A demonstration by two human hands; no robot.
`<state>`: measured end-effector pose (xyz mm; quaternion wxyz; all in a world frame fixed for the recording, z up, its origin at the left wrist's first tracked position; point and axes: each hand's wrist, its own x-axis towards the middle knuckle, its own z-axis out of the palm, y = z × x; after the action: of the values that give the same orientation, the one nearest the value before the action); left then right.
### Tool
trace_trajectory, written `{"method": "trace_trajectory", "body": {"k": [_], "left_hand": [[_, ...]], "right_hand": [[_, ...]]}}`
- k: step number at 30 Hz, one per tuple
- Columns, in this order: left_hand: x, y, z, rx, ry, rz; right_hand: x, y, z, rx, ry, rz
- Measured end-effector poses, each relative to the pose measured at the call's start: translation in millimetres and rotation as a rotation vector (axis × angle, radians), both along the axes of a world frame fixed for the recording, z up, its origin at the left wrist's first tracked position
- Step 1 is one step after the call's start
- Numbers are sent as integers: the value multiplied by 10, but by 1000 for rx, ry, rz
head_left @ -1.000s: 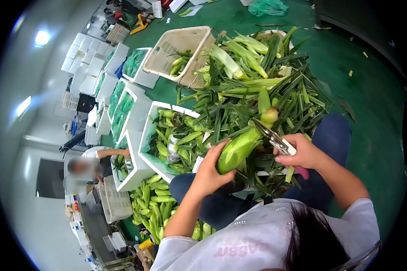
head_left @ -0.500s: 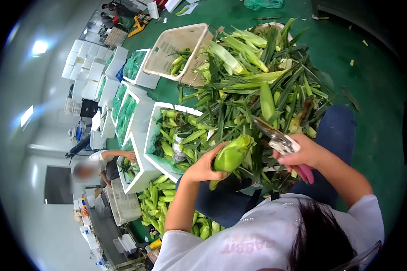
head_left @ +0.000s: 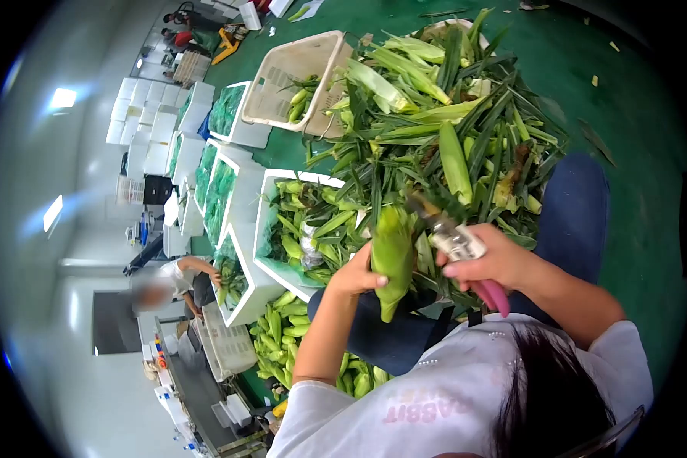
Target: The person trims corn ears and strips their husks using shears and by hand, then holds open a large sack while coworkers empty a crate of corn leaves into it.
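My left hand [head_left: 356,273] grips a green ear of corn [head_left: 393,259] still wrapped in its husk, held nearly upright with the narrow end down. In my right hand [head_left: 485,263] is a pair of pruning shears [head_left: 459,243] with pink handles. Their blades point up and left, close to the upper part of the ear; blur hides whether they touch it. Behind both hands rises a large heap of stripped husks and leaves [head_left: 454,160]. A white foam box [head_left: 263,183] of corn ears stands left of my left hand.
Unwrapped-looking green ears lie in a pile [head_left: 282,336] at lower left. A cream plastic crate [head_left: 256,99] with a few ears stands behind the foam box. Further left are more foam boxes with green liners [head_left: 224,111]. Another person [head_left: 195,278] reaches into a box.
The ear in my left hand has turned from slanted to nearly upright. My right hand has moved left with the shears, bringing the blades nearer the ear.
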<state>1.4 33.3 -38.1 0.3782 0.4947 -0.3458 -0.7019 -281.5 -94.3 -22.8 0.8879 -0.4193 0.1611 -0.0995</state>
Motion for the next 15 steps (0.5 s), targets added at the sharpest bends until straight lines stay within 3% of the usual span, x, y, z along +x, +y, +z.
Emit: {"method": "trace_trajectory", "body": {"k": [2,7,11,15], "left_hand": [[-218,-137,103,-129,68,224],[-249,-474,360,-503,-93,791],[-508,-642,466,-648,-79,898],[-855,-610,173,-638,110,1030]], "right_hand": [[-150,-2,114,15,44,-156],[-390,305,-98,-107,100,-57],[-230,456,-286,-175,199,-38],[95,249,-354,-422,214,-176]]}}
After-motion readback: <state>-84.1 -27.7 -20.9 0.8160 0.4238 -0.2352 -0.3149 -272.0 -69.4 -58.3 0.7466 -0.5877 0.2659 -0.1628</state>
